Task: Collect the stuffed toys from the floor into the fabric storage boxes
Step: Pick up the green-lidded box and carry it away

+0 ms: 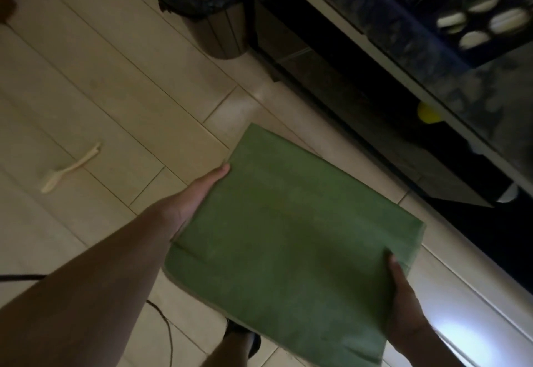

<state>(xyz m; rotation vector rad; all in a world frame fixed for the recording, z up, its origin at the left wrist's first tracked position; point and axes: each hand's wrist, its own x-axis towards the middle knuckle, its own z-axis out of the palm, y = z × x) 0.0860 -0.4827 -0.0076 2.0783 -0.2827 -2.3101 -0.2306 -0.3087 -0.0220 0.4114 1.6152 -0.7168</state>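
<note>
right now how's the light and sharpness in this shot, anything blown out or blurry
Head view: dim overall, with a yellowish cast on the floor; one blown-out glare patch at lower right beside the right hand; the green fabric box and left hand look soft; the dark shelf at upper right is motion-smeared.

Dim room, pale wood-plank floor (86,84). Dark round bin with black liner (213,14) top centre, beside long dark glossy low cabinet, white-edged top (383,58), right. Bright glare patch bottom right.

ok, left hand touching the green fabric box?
Touching. The head view shows the left hand pressed flat along the left edge of the folded green fabric box, with no gap; the right hand grips the opposite edge.
</note>
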